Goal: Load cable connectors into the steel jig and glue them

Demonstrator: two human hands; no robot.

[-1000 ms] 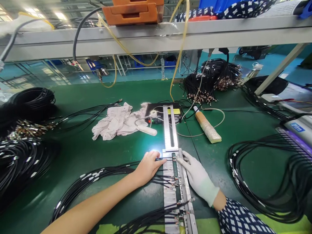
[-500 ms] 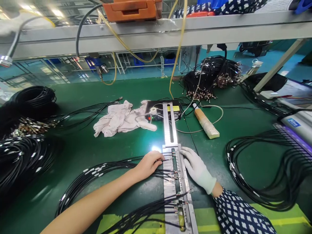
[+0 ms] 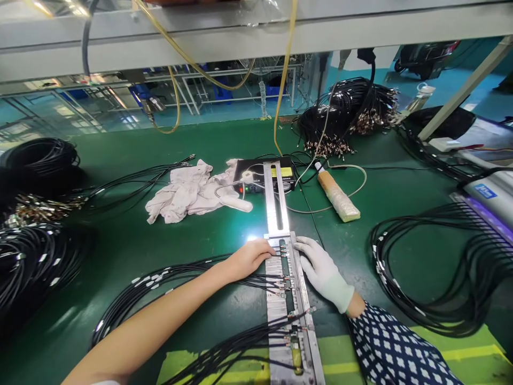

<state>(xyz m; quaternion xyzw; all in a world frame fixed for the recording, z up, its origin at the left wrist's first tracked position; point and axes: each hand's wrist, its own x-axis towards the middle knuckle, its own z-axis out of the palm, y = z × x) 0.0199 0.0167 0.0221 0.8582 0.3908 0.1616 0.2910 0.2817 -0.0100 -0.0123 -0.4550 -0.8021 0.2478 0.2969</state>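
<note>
A long slotted metal fixture (image 3: pixel 276 313) lies lengthwise before me, with the metal-tipped ends of several black cables (image 3: pixel 236 353) set across it. My bare left hand (image 3: pixel 253 259) is at the fixture's upper left, its fingertips pinched on a black cable close to the slots. Other cables of that bundle pass beneath this hand and curve away left, with white tags on them. My right hand (image 3: pixel 323 270), in a white glove, rests along the fixture's right rail, fingers stretched out and holding nothing. A small bright light shines on the table beyond my left hand.
Behind the fixture sit a black control box (image 3: pixel 247 174), a crumpled white cloth (image 3: pixel 182 192) and a wrapped tan-handled tool (image 3: pixel 339 195). Black cable coils lie at left (image 3: pixel 36 262) and right (image 3: pixel 385 262). A grey shelf beam (image 3: pixel 200 40) crosses above, with yellow tubes (image 3: pixel 285 80) hanging.
My left hand has moved slightly right and up along the fixture, bringing a cable end to the slots. My right hand stays on the rail. The view has tilted down a little.
</note>
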